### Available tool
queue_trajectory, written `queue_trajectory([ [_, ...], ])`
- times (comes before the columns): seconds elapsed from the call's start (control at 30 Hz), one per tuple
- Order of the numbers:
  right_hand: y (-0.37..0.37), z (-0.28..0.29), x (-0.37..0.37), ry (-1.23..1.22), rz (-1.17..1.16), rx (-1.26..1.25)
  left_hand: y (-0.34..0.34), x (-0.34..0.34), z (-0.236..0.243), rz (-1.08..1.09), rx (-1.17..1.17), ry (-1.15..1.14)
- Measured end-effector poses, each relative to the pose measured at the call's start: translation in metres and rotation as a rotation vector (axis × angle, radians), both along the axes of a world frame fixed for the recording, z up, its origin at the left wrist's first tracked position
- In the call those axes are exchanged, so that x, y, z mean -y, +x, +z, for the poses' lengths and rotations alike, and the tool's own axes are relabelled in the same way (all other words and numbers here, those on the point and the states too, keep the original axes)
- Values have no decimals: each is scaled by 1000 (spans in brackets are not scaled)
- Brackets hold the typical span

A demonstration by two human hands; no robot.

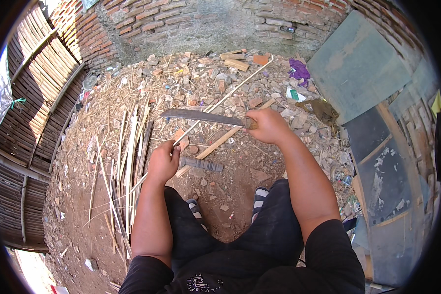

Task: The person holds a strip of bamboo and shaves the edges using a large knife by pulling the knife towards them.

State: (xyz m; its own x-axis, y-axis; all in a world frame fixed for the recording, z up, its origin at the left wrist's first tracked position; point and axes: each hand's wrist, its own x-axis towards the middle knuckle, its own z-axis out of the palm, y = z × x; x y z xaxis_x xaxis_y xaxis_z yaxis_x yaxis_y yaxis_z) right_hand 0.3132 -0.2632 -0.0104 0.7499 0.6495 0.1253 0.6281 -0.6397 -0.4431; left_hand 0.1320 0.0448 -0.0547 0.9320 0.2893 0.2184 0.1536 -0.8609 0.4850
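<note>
My right hand (268, 126) is closed round the wooden handle of a machete (206, 116). Its dark blade points left and lies across a long, thin bamboo strip (240, 86). My left hand (163, 161) grips that strip lower down, which slants from beside my left forearm up toward the wall. Below the blade, a wooden stick (220, 142) rests slantwise on the ground. Against it lies a dark grey, ridged piece (201, 163), whose kind I cannot make out. Left of my left hand is a loose bundle of split bamboo strips (131, 147).
Brick rubble and dry straw (206, 78) cover the ground up to a brick wall (166, 24). On the left stands a woven bamboo panel (39, 83). Greenish boards (357, 63) and a dark wooden-framed panel (387, 171) lean at the right. A purple cloth (299, 71) lies near them.
</note>
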Motion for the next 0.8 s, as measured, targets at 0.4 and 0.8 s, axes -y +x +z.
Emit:
queue_trajectory([
  [0.4, 0, -2, -3, -36, 16, -33, 3, -4, -12, 30, -5, 54],
  [0.8, -3, -11, -10, -62, 36, -27, 0, 10, 7, 50, -98, 34],
])
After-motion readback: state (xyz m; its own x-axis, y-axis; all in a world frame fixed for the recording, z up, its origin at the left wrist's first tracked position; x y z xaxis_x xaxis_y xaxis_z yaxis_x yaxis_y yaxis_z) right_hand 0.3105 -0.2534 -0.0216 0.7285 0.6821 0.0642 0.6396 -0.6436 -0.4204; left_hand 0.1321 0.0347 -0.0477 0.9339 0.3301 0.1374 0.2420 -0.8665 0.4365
